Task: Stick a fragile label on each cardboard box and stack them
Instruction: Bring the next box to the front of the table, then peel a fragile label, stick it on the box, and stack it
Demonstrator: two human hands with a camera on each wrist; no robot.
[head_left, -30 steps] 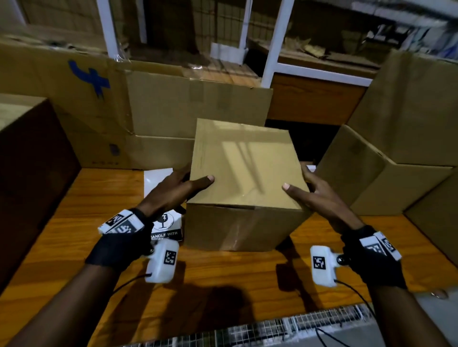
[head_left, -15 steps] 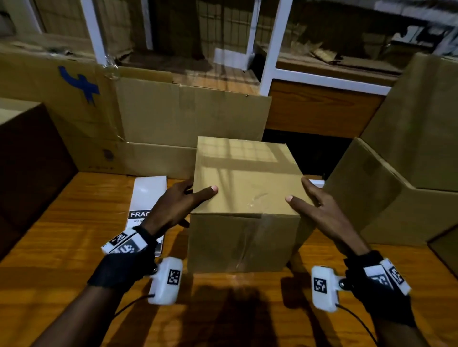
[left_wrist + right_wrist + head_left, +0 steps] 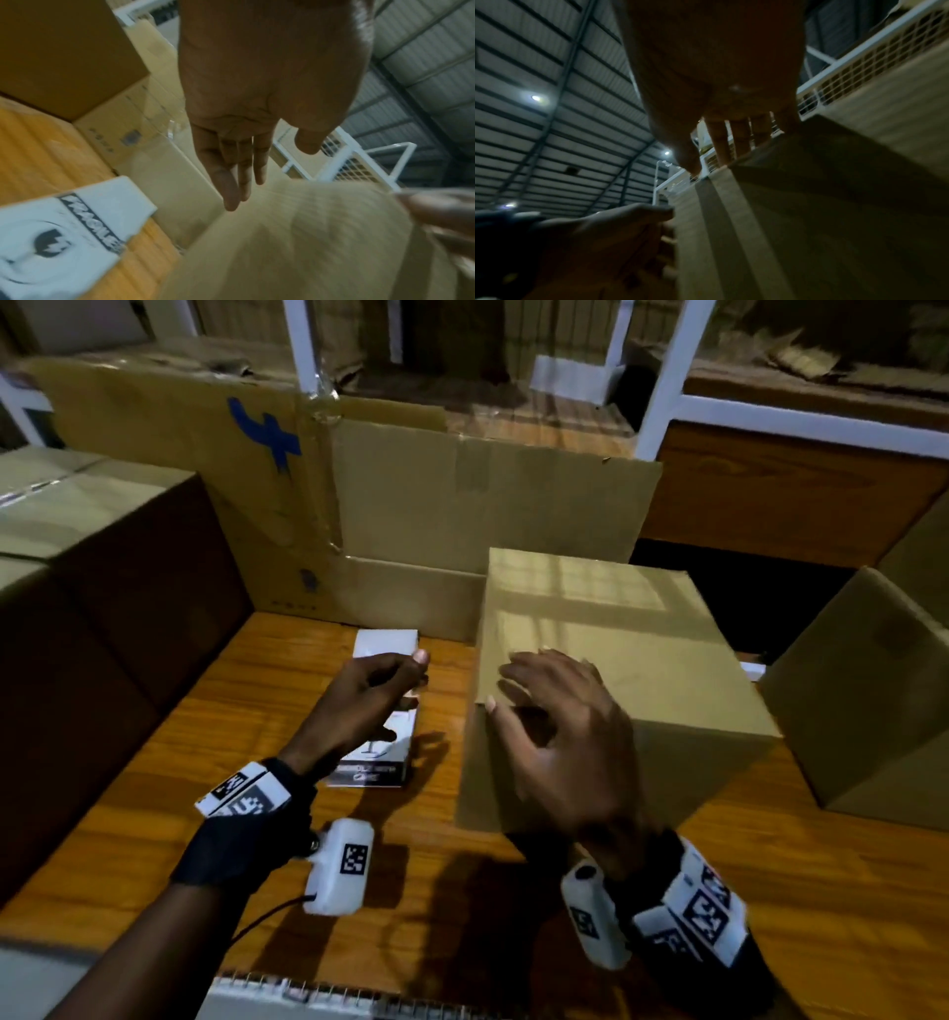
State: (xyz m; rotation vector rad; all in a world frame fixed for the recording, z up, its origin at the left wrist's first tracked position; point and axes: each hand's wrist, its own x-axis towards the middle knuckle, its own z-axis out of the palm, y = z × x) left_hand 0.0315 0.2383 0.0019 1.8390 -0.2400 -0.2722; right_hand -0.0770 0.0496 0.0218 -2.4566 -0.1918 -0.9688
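Note:
A plain cardboard box (image 3: 642, 670) stands on the wooden table (image 3: 154, 788), right of centre. My right hand (image 3: 518, 685) lies with spread fingers on the box's near-left top corner; in the right wrist view its fingers (image 3: 731, 146) reach over the box (image 3: 808, 223) edge. A white sheet of fragile labels (image 3: 382, 762) lies flat just left of the box. My left hand (image 3: 405, 675) hovers above this sheet and holds nothing. The left wrist view shows its fingers (image 3: 241, 178) straight, with the label sheet (image 3: 64, 233) below and the box (image 3: 308, 243) to the right.
Large dark cardboard boxes (image 3: 102, 582) wall off the left side. Flattened cardboard (image 3: 462, 505) stands along the back, and another box (image 3: 862, 701) sits close at the right. White shelf posts (image 3: 662, 377) rise behind. A white wire rack (image 3: 308, 994) runs along the table's near edge.
Both hands have let go of the box's sides. My left hand moved left over the label sheet. My right hand crossed to the box's near-left corner.

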